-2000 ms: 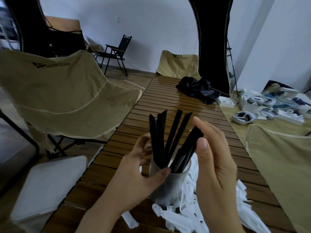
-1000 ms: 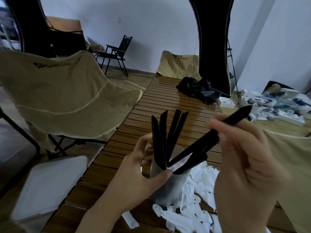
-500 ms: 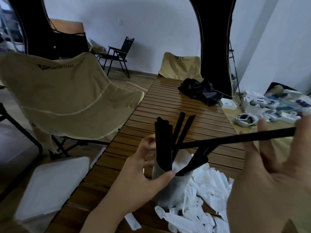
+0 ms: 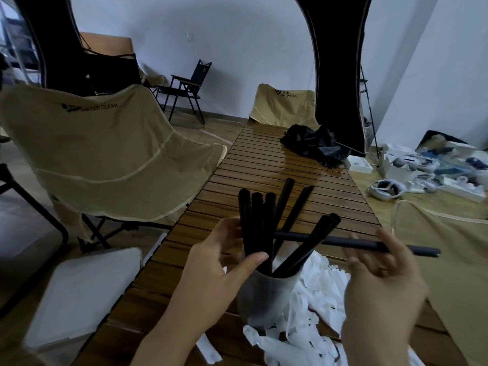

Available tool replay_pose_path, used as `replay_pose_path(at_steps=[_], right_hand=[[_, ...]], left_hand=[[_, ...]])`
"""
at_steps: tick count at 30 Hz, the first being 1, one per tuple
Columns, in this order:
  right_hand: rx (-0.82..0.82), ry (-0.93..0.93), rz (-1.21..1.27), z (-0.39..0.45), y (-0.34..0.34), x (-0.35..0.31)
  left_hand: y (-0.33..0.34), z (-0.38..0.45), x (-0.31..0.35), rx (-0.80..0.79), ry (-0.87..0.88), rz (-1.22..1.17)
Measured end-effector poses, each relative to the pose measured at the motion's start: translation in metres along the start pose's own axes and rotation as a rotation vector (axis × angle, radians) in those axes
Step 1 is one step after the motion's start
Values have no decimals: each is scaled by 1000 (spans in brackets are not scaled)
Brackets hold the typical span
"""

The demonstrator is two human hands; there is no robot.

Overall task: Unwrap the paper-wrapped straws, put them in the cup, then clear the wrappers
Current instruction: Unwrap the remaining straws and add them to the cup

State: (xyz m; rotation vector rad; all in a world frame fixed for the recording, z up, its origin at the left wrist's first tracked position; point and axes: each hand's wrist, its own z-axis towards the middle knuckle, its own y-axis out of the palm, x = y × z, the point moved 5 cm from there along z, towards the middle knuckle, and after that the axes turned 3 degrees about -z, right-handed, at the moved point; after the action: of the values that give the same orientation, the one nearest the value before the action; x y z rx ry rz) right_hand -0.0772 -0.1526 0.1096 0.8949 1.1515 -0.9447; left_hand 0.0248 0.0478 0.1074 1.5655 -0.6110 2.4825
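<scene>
- The left hand point(image 4: 211, 262) wraps round the top of the grey cup point(image 4: 260, 294); its thumb lies across the bundle of black straws point(image 4: 257, 225) at the rim, and the fingers curl behind them.
- The cup stands on the slatted wooden worktop point(image 4: 264, 165), near its front end, with several straws standing in it, some upright, some leaning right.
- The right hand point(image 4: 380, 283) holds one loose black straw point(image 4: 340, 243) level, crosswise behind the leaning ones. The fingers are loosely curled with the straw lying across them; how tight this grip is, I cannot tell, since the hand is blurred.
- A heap of white paper wrappers point(image 4: 309, 313) lies on the worktop, touching the cup's base and spreading right and forward.
- A crumpled black bag point(image 4: 314, 143) sits at the far end.
</scene>
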Motion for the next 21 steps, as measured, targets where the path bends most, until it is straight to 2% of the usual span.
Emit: replay_pose_path(at_steps=[7,10,15,21], right_hand=[[-21,136,-116,-5,4,23],[-5,127,-179,-6,3,27],[-7,26,-165,-3,4,18],[-104,-194,6,-8,8,-21]], left_hand=[[1,0,3,-6,21,-66],[2,0,9,-10,47,-17],[-4,1,21,87,135,95],[-10,2,26,133,119,11]])
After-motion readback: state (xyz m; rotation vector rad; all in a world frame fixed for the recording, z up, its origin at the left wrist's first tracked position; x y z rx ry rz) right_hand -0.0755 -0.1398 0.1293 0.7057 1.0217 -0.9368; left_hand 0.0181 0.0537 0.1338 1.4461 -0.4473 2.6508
